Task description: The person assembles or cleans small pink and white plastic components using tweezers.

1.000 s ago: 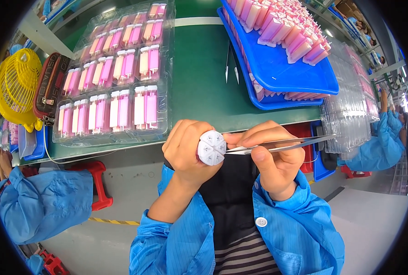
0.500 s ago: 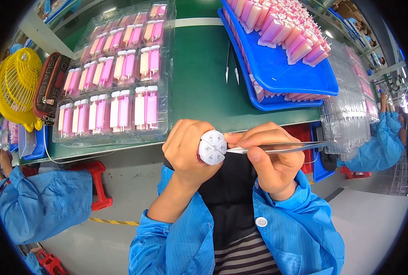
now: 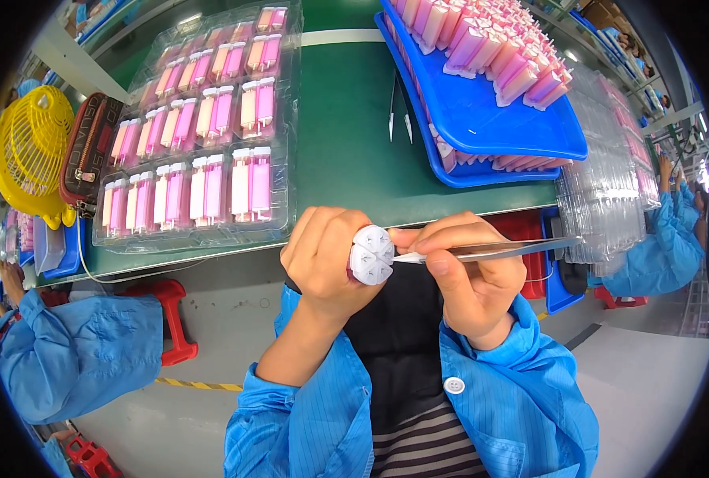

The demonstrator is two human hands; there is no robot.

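My left hand (image 3: pixel 322 259) is closed around a round bundle of wedge-shaped pieces, with their white ends (image 3: pixel 372 253) facing up. Small raised marks show on each wedge; the lower part is hidden in my fist, apart from a sliver of pink. Between the thumb and fingers of my right hand (image 3: pixel 478 279) is a pair of metal tweezers (image 3: pixel 522 249). Their pale pointed tip meets the bundle's right side, near the seam between wedges. My right index fingertip is close beside the bundle's upper right edge.
On the green table (image 3: pixel 338 159), a clear blister tray (image 3: pixel 284 191) holds rows of pink-and-cream tubes. Stacked blue trays (image 3: pixel 474 131) carry more tubes (image 3: pixel 482 48). Other tweezers (image 3: pixel 392 115), a yellow fan (image 3: pixel 31 143), a dark zip pouch (image 3: pixel 90 151) and clear trays (image 3: pixel 601 199) lie around. Co-workers sit both sides.
The bundle's white end has tilted slightly and shifted a little to the right. The tweezers' rear end has risen a little. Both hands keep their hold.
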